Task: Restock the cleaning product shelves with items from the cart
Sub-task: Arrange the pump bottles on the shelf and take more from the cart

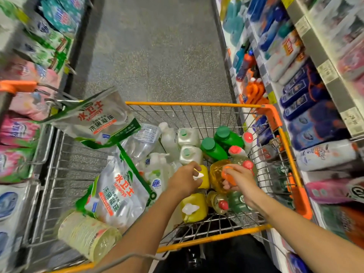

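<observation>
Cart (197, 104): wire basket, orange rim, in aisle just beside R-side shelves (315, 56). Far R part: 2 green btls (216, 150), green caps, upright. White jugs (189, 136) just L of them, pink-capped btls (247, 137) by R wall. Nearer: amber btl (216, 174), orange cap gripped by right hand (238, 179). Touching it, yellow btl (204, 179), white cap pinched by left hand (185, 182). 2nd yellow btl (197, 208) nearest. L part: 2 silver-green pouches (118, 194), one leaning over L rim. White pump btls (157, 174) in the middle.
</observation>
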### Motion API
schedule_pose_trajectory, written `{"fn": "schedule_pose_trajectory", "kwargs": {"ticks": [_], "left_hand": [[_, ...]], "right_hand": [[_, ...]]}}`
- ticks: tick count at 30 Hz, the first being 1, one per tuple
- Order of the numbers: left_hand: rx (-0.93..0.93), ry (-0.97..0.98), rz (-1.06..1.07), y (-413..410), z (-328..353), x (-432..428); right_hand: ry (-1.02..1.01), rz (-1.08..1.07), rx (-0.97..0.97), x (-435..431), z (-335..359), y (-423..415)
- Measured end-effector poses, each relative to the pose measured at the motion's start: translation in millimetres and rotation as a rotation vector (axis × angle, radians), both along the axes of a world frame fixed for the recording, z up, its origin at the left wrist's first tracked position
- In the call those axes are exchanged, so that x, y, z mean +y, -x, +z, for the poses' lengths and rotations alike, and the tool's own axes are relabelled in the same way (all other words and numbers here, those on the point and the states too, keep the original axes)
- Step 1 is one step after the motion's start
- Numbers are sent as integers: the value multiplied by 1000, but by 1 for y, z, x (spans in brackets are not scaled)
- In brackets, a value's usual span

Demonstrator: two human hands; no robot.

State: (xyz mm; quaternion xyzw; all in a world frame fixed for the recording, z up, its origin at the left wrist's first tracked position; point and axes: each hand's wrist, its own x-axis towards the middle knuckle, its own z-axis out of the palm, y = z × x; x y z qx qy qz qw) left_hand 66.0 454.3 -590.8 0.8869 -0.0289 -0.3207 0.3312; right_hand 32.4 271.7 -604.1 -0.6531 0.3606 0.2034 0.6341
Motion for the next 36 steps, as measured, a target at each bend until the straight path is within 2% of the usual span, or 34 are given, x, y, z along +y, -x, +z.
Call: {"fn": "schedule_pose_trajectory", "kwargs": {"ticks": [5, 9, 13, 18, 22, 28, 33, 34, 36], "left_hand": [[2, 89, -143, -3, 10, -3], [-9, 156, -164, -4, 17, -8], [-27, 284, -103, 1, 24, -10], [-204, 403, 40, 14, 28, -20], [-266, 628, 206, 3, 34, -31], [-468, 577, 33, -32, 61, -28], [-466, 647, 181, -35, 73, -45], [-458, 671, 203, -35, 74, -47], [-400, 754, 220, -39, 79, -50]], "right_hand": [[-24, -40, -101, 4, 57, -10], [-56, -62, -188, 11, 109, -15], [-83, -86, -252, 16, 149, -13], [-126, -106, -325, 25, 197, -20], [-135, -75, -408, 36, 227, -26], [-97, -21, -462, 41, 253, -38], [-57, 228, -462, 16, 279, -53], [-25, 233, -480, 5, 283, -56], [169, 137, -607, -26, 276, -65]]}}
